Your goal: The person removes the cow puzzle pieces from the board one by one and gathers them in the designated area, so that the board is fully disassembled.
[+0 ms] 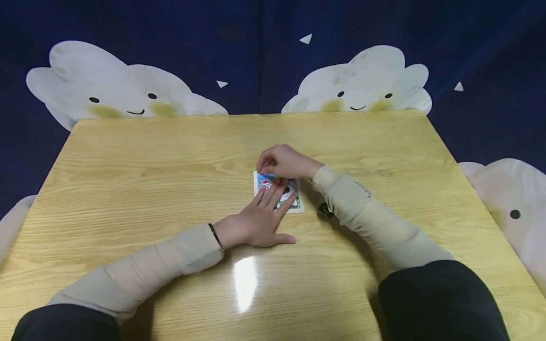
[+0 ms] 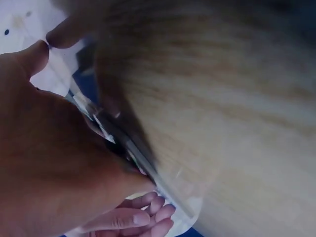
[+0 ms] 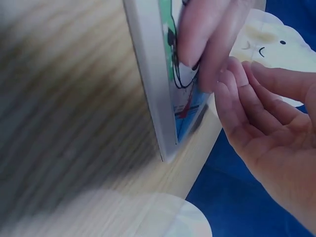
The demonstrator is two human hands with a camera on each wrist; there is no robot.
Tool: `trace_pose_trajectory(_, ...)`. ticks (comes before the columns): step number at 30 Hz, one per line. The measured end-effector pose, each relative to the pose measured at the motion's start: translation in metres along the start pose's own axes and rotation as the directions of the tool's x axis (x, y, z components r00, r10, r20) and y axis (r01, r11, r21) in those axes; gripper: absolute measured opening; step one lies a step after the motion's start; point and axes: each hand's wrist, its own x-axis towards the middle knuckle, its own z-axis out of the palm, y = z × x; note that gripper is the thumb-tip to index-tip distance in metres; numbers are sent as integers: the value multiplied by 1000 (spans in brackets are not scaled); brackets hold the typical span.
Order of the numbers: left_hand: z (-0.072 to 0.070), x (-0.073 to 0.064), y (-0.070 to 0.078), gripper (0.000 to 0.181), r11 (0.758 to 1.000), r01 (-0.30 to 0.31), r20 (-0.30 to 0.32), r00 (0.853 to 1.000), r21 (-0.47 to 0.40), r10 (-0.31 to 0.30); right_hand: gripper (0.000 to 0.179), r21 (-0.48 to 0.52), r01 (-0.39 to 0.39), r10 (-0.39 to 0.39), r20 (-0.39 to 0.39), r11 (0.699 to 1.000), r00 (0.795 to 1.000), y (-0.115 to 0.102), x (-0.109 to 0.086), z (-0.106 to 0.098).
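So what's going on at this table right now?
A person is working with both hands on a small cartoon picture with a white border, which lies on the wooden table. The left hand is spread, its fingertips resting on the picture. The right hand is at the picture's far edge with its fingers bent; whether it pinches anything there, I can't tell.

Left hand [image 1: 265, 222] palm down, fingers spread, thumb extended sideways; right hand [image 1: 285, 161] beyond it, fingers curled; forearms [image 1: 149, 265] converging.
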Motion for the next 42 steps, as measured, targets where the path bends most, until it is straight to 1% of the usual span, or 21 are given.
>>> trace_pose_trajectory(2, 2, 1, 1, 99, 1000, 12, 4, 1000, 1, -12, 11, -4, -19, 19, 7, 1000, 1000, 1, 3, -1)
trace_pose_trajectory(9, 7, 2, 4, 102, 999, 38, 15, 999, 21, -38, 8, 44, -114, 113, 8, 993, 994, 0, 8, -2)
trace_pose_trajectory(11, 8, 2, 4, 102, 999, 47, 13, 999, 26, -47, 6, 73, -122, 123, -4, 990, 992, -2, 9, -2)
trace_pose_trajectory(14, 9, 1, 4, 103, 997, 63, 9, 998, 45, -64, 7, 138, -114, 118, -22, 984, 993, -5, 11, -2)
trace_pose_trajectory(17, 9, 0, 4, 104, 996, 70, 2, 998, 57, -70, 10, 190, -113, 118, -18, 975, 993, -7, 11, 0)
trace_pose_trajectory(22, 10, 1, 4, 105, 995, 70, -11, 998, 73, -70, 13, 195, -144, 148, -10, 970, 989, -6, 7, 3)
trace_pose_trajectory(26, 13, 2, 4, 105, 994, 69, -21, 998, 88, -67, 13, 204, -134, 142, -25, 970, 989, -3, 3, 2)
trace_pose_trajectory(29, 14, 1, 5, 104, 994, 62, -39, 998, 92, -59, 12, 197, -133, 145, -48, 971, 988, 0, -1, -4)
trace_pose_trajectory(32, 12, -1, 5, 104, 993, 55, -66, 997, 101, -48, 13, 189, -156, 173, -77, 970, 982, 8, -12, -15)
trace_pose_trajectory(36, 10, -1, 6, 105, 991, 58, -95, 994, 117, -47, 14, 224, -211, 240, -107, 951, 965, 25, -39, -34)
trace_pose_trajectory(39, 11, -1, 6, 105, 991, 67, -92, 994, 120, -56, 13, 230, -263, 295, -116, 937, 949, 40, -60, -45)
trace_pose_trajectory(42, 12, -2, 7, 105, 989, 71, -84, 995, 126, -61, 14, 220, -309, 341, -131, 925, 931, 53, -76, -50)
